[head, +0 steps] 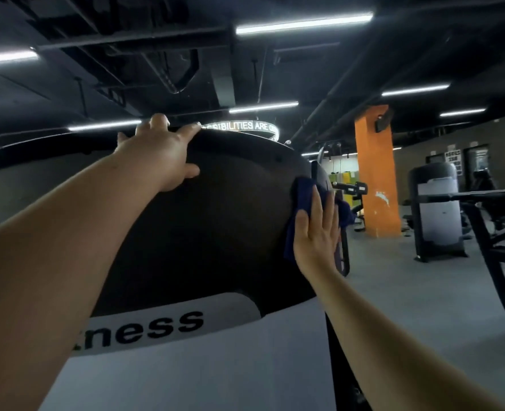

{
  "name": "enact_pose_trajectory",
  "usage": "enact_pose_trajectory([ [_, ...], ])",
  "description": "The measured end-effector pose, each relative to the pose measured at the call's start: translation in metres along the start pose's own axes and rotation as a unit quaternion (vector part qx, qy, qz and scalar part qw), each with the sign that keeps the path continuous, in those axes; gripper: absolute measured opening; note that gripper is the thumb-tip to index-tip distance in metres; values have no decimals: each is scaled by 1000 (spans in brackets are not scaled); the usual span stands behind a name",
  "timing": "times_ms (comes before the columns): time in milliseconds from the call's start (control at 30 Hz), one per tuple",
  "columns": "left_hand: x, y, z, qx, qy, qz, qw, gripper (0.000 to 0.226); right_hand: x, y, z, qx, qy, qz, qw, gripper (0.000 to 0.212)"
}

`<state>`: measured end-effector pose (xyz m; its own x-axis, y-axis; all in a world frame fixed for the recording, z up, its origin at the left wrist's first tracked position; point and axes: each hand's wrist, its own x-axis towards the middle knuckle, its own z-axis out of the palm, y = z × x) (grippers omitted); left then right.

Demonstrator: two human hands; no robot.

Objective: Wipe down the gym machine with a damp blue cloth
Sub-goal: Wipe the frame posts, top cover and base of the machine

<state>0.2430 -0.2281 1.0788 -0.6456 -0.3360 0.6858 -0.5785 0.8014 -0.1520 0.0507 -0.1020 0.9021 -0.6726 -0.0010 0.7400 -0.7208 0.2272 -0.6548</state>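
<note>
The gym machine's dark rounded housing (221, 221) fills the middle of the head view, with a white panel (215, 366) below it that reads "ness". My left hand (162, 155) grips the top rim of the housing, fingers curled over the edge and thumb on the front face. My right hand (316, 235) lies flat, fingers straight, and presses the dark blue cloth (301, 200) against the housing's right edge. Part of the cloth hangs behind the fingers on the far side.
An orange pillar (375, 170) stands at the right on grey floor (408, 286). Another shrouded weight machine (437, 215) and a black frame with bars (488, 232) stand further right. Light strips run across the dark ceiling.
</note>
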Motion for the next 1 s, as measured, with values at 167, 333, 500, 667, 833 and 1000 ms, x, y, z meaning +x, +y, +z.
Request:
enact_pose_trajectory([
  [167, -2, 18, 1, 16, -29, -34, 999, 80, 30, -29, -5, 15, 0, 36, 999, 52],
  [333, -2, 14, 6, 41, -2, -9, 999, 80, -18, -18, 10, -3, 18, 57, 998, 54],
  [500, -5, 9, 5, 54, 35, 29, 998, 78, 30, -85, 11, -16, 11, -3, 1000, 52],
  [667, 4, -38, 3, -26, 69, 101, 992, 78, -30, -74, 31, -114, 17, -152, 982, 53],
  [833, 11, -92, 18, -71, 58, 60, 994, 88, 2, -117, 38, -91, 15, -63, 994, 54],
  [1000, 7, -108, 17, -143, 68, 88, 983, 81, -20, -145, 53, -187, -8, -242, 952, 56],
])
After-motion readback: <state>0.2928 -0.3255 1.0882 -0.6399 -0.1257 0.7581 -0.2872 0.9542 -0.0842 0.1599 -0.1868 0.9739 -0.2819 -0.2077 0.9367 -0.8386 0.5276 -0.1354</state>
